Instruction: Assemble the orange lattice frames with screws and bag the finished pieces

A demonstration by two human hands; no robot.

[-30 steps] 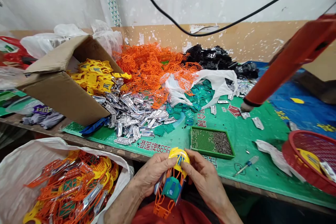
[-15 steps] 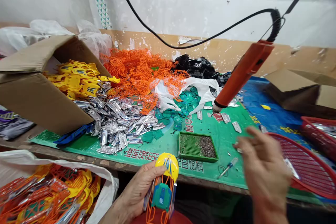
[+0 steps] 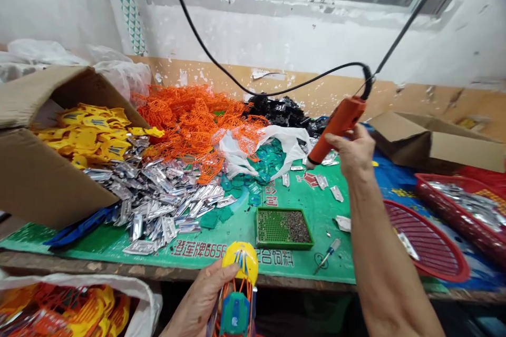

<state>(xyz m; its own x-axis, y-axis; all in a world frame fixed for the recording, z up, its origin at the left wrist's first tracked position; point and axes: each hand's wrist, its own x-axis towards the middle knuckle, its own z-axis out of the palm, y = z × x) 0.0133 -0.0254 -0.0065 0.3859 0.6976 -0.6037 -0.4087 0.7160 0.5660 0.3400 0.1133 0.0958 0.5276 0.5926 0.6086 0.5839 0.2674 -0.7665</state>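
My left hand [image 3: 203, 295] grips a plastic toy assembly [image 3: 237, 287] at the bottom of the view, with a yellow rounded top, an orange frame and a teal block. Its thumb presses on the yellow part. My right hand [image 3: 356, 150] is wrapped round an orange electric screwdriver [image 3: 336, 129], which hangs from a cable and points down and left over the green mat. Below and left of the tool sits a green tray [image 3: 284, 227] with small dark screws in its right half. A small hand screwdriver [image 3: 328, 255] lies to the right of the tray.
Silver parts [image 3: 158, 195] spill from a cardboard box [image 3: 51, 168] of yellow pieces. Behind lie orange frames [image 3: 190, 121] and black parts [image 3: 280, 110]. A white bag [image 3: 233, 152] surrounds teal pieces. Red baskets [image 3: 427, 242] stand right; a sack [image 3: 146, 295] of assemblies is at lower left.
My right hand has moved up from the front right of the table and taken hold of the electric screwdriver. The left hand still holds the toy assembly. The view has shifted slightly.
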